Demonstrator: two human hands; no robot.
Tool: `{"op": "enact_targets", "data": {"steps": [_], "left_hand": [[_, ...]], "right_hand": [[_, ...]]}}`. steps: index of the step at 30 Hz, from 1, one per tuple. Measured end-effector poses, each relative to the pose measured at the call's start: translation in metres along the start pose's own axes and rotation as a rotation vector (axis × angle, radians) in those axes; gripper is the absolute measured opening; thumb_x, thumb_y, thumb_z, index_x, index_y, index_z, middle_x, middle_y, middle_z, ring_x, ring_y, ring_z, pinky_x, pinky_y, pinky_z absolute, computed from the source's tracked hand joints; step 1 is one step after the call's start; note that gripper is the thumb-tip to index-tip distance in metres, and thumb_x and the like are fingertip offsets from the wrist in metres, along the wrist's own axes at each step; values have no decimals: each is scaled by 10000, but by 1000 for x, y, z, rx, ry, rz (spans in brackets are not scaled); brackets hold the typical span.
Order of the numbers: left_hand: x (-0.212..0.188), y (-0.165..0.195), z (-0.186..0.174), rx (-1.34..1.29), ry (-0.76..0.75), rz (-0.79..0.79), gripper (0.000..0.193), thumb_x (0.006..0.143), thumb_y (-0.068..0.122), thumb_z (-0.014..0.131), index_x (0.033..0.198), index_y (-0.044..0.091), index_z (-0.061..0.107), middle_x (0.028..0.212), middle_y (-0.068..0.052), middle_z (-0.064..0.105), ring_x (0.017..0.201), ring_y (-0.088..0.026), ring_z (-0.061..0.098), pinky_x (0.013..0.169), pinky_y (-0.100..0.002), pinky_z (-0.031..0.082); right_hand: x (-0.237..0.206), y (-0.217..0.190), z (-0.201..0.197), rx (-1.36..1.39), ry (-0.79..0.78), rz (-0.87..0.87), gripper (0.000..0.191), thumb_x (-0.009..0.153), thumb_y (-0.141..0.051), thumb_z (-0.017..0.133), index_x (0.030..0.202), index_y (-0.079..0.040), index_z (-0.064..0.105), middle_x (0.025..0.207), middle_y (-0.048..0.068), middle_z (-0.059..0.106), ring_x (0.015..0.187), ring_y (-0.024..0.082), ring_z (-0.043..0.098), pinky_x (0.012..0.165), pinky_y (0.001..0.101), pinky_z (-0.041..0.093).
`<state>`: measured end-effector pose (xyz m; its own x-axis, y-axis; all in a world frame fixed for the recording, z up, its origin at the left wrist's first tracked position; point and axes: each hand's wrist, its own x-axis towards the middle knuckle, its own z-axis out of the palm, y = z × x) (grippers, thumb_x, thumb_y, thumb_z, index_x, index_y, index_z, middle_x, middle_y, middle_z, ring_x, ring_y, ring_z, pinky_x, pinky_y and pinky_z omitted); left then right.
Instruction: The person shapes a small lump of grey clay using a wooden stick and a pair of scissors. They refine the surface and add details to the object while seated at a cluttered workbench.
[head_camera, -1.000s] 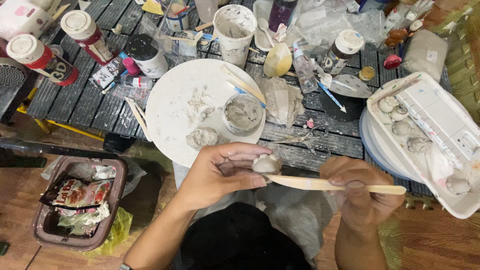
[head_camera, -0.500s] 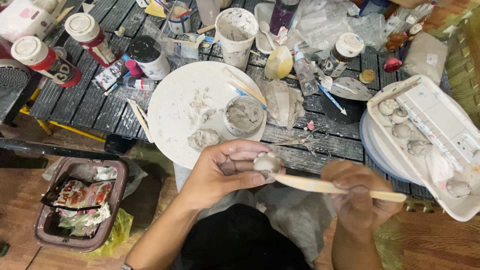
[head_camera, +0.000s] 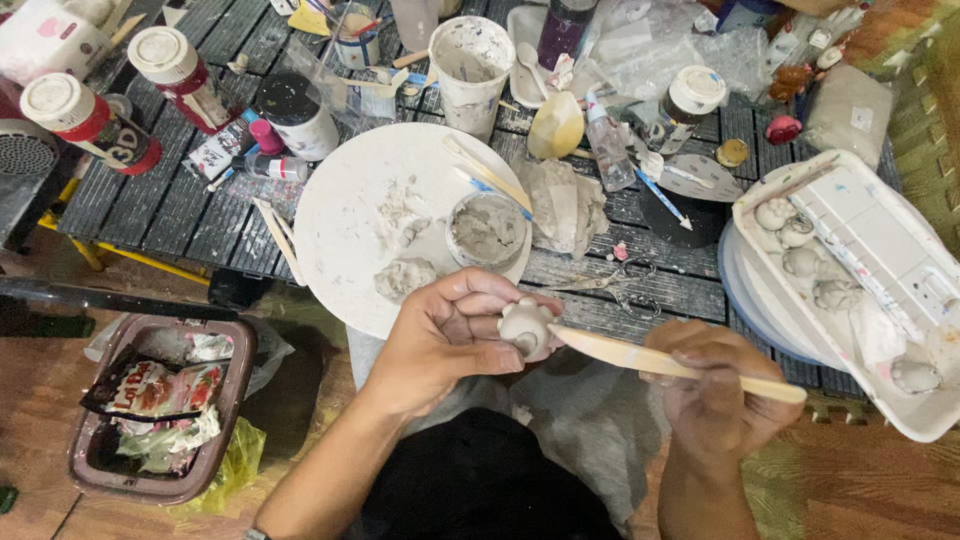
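Wooden floor (head_camera: 60, 500) runs below the dark slatted counter (head_camera: 640, 270), with a brown bin of wrappers (head_camera: 160, 410) at the left. Nearest the camera, the left hand (head_camera: 445, 345) has its fingers (head_camera: 480, 290) curled and clamped round a small pale clay figure (head_camera: 525, 328), held in the air just in front of the counter's edge. The right hand (head_camera: 715, 395) has its fingers closed on a flat wooden modelling stick (head_camera: 660, 362), whose broad end touches the figure's right side. Just beyond the hands a white round plate (head_camera: 350, 220) carries clay smears, a lump of clay (head_camera: 405, 277) and a small cup of grey paste (head_camera: 487, 230). Scissors (head_camera: 615, 278) lie on the counter right of the plate. To the right, a white tray (head_camera: 870, 250) holds several more clay figures. Farther back stand a paint-stained cup (head_camera: 470, 70), paint bottles with white caps (head_camera: 95, 125) and crumpled clear plastic (head_camera: 650, 50).
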<state>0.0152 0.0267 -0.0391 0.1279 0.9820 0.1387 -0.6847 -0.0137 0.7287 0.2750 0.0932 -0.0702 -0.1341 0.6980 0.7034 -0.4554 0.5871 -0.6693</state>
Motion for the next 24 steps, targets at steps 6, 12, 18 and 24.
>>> {"op": "enact_targets", "data": {"steps": [6, 12, 18, 24], "left_hand": [[1, -10, -5, -96, 30, 25, 411, 895, -84, 753, 1273, -69, 594, 1243, -312, 697, 1122, -381, 733, 985, -487, 623], [1, -14, -10, -18, 82, 26, 406, 884, -81, 759, 1258, -89, 601, 1220, -317, 698, 1078, -345, 736, 934, -466, 647], [1, -15, -9, -45, 97, 8, 421, 893, -41, 757, 1280, -85, 596, 1216, -300, 699, 1082, -336, 738, 923, -460, 644], [2, -8, -5, -104, 28, -41, 399, 952, 61, 725, 1283, -119, 593, 1217, -324, 690, 1063, -406, 751, 914, -494, 659]], "right_hand": [[-5, 9, -13, -381, -267, -481, 125, 969, -87, 718, 1046, 7, 691, 898, 182, 716, 823, 295, 792, 694, 435, 656], [-6, -10, 9, -530, -337, -453, 188, 857, -91, 800, 1011, -19, 721, 974, 174, 711, 870, 278, 788, 711, 337, 654], [-11, -55, 23, -810, -443, -123, 226, 837, -121, 772, 1055, -93, 722, 999, 124, 727, 962, 321, 763, 784, 391, 640], [-24, -9, -15, -482, -70, -470, 169, 1034, -195, 615, 1117, -74, 697, 990, 137, 719, 849, 238, 765, 721, 447, 692]]}}
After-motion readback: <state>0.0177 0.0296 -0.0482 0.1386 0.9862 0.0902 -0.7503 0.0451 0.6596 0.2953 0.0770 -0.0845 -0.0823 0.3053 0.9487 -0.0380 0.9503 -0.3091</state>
